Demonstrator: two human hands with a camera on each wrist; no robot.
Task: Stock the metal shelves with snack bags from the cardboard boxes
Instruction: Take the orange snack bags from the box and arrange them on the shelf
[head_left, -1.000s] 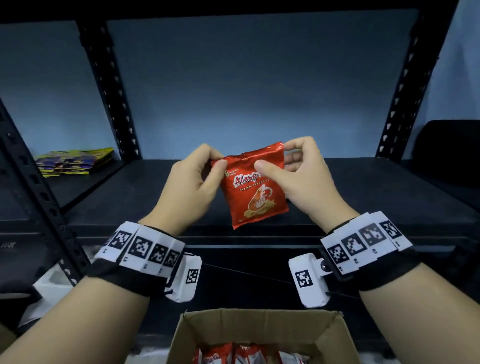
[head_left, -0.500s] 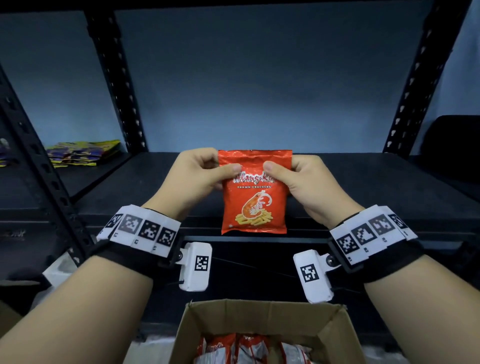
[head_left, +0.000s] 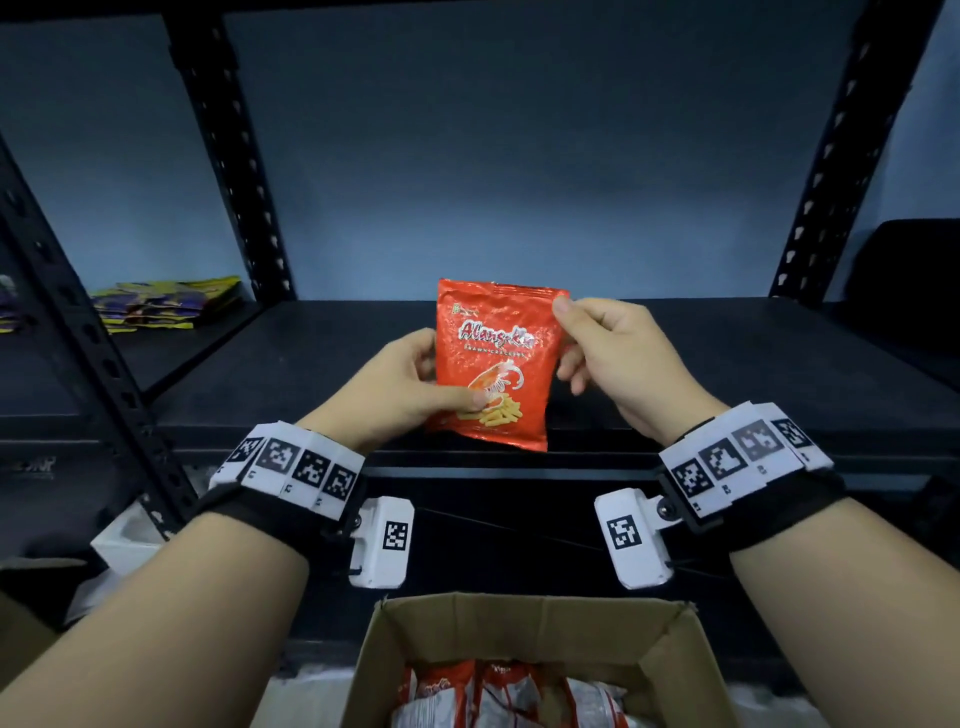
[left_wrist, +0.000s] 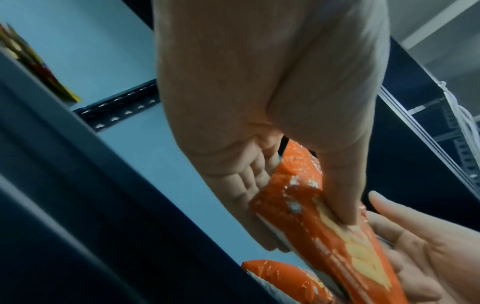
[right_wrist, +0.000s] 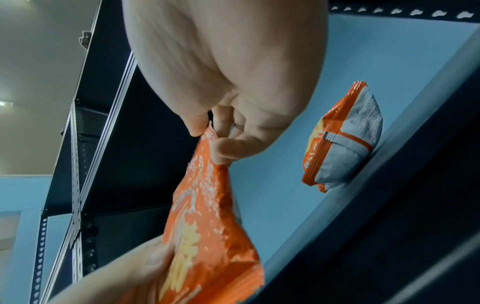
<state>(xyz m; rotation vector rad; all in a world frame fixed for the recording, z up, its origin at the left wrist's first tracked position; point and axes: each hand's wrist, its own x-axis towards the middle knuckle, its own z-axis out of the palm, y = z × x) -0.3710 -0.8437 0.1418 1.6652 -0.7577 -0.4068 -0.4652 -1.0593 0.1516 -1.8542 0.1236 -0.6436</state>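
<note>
Shelving of dark perforated metal (head_left: 675, 364) spans the view, its flat matte deck behind the hands; an open corrugated cardboard box (head_left: 530, 629) sits below, crinkled snack packets inside. Held upright over the shelf's front edge is a glossy red-orange foil snack bag (head_left: 496, 364), rectangular, creased. The left hand (head_left: 395, 389) grips its lower left side, thumb pressed on the front, other fingers behind. The right hand (head_left: 618, 358) pinches the top right corner between thumb and forefinger. Another bag (right_wrist: 345, 139) stands further back on the deck.
</note>
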